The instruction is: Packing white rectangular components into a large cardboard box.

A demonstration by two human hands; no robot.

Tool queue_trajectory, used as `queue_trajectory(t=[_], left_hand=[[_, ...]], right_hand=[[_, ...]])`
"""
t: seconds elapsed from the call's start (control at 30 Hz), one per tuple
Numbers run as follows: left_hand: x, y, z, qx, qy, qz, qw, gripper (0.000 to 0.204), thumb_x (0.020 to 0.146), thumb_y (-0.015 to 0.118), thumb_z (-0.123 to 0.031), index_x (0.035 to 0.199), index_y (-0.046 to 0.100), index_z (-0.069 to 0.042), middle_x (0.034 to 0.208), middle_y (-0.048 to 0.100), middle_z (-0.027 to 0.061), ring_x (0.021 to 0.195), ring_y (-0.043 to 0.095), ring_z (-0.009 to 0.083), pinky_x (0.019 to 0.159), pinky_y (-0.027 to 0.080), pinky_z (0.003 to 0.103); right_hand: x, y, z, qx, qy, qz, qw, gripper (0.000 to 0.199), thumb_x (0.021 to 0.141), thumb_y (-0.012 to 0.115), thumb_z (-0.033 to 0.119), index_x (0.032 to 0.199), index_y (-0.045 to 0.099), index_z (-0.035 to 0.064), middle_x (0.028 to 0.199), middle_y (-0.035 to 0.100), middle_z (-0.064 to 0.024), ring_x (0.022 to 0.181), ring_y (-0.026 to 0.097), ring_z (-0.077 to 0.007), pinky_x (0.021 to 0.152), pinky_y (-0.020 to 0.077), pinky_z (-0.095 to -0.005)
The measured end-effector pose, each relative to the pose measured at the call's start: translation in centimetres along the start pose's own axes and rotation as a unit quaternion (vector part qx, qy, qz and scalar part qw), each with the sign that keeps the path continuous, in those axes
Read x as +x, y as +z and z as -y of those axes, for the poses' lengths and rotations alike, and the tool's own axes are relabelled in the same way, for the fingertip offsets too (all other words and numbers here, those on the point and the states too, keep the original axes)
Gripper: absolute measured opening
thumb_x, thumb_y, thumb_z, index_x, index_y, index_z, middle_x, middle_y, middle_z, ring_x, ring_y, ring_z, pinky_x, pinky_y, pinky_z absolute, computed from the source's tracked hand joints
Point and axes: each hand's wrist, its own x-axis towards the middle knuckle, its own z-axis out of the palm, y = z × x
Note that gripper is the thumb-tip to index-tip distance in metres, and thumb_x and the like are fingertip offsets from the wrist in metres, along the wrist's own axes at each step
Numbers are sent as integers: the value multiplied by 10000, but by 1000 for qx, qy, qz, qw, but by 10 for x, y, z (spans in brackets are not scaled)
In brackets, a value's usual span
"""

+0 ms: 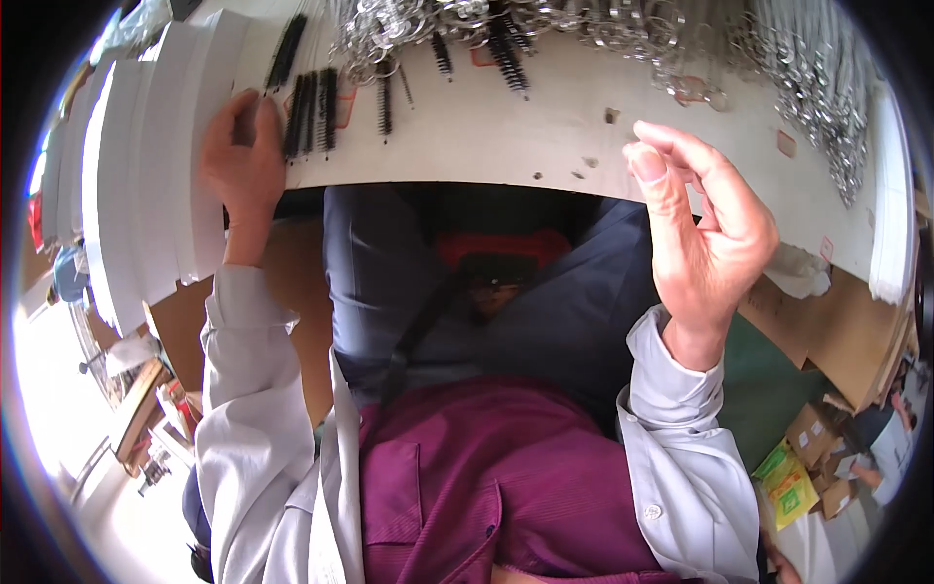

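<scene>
At the table's left edge, my left hand [245,161] is beside several black-bristled wire brushes [309,112]. Its thumb and forefinger are curved and apart, with nothing visible between them; the hand is slightly blurred. Another dark brush [286,51] lies just beyond its fingertips. My right hand [708,219] is raised over the front right edge of the table [467,146]. Its thumb and fingertips come close together in a pinch, and whatever they may hold cannot be made out.
Tangled metal rings and wires [623,29] cover the far side of the table, with a hanging bundle [817,88] at right. More brushes [506,54] stick out from the pile. White stacked sheets or boxes [161,156] stand at left. Cardboard [817,321] leans below the right edge.
</scene>
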Motion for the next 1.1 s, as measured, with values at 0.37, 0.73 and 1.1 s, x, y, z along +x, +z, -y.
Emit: queue_trajectory(t=[0.37,0.73,1.1], left_hand=[[-2,8,-4,9,39,-34,999,258,859,731,-236,1023,735,-37,1009,731,149,945,697,320,873,535,383],[1,9,-9,-3,79,-19,997,214,847,731,-157,1003,709,-12,1048,711,156,990,661,345,889,520,403],[-1,6,-24,-25,38,43,998,320,775,749,-71,1069,659,20,1145,644,223,1062,614,428,931,508,471]], right_hand=[[5,20,-25,-83,24,41,995,111,911,759,90,942,736,-15,727,668,-7,632,564,-39,568,437,-196],[13,22,-34,-198,-5,44,979,98,902,760,62,907,712,-24,723,653,-26,597,539,-64,539,422,-209],[13,14,-42,-276,32,108,954,92,908,702,59,895,616,29,800,577,-63,635,502,-191,537,380,-315]])
